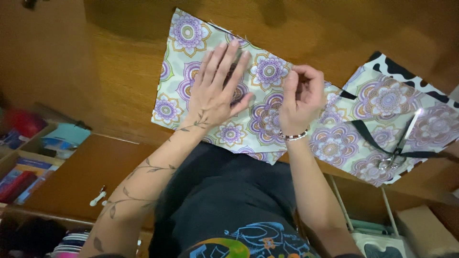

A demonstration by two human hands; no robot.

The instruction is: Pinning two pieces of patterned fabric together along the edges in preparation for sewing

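Observation:
A piece of pale green fabric with purple flower medallions lies flat on a wooden tabletop. My left hand presses flat on it, fingers spread and pointing away from me. My right hand, with a beaded bracelet at the wrist, rests at the fabric's right edge with fingers curled and pinched on the cloth; whether it holds a small item I cannot tell. A second piece of the same floral fabric lies to the right, partly over a black and white patterned cloth.
Metal scissors and a black strap lie on the right fabric piece. A drawer front with a white handle sits below the table's left. Shelves with books are far left, boxes lower right.

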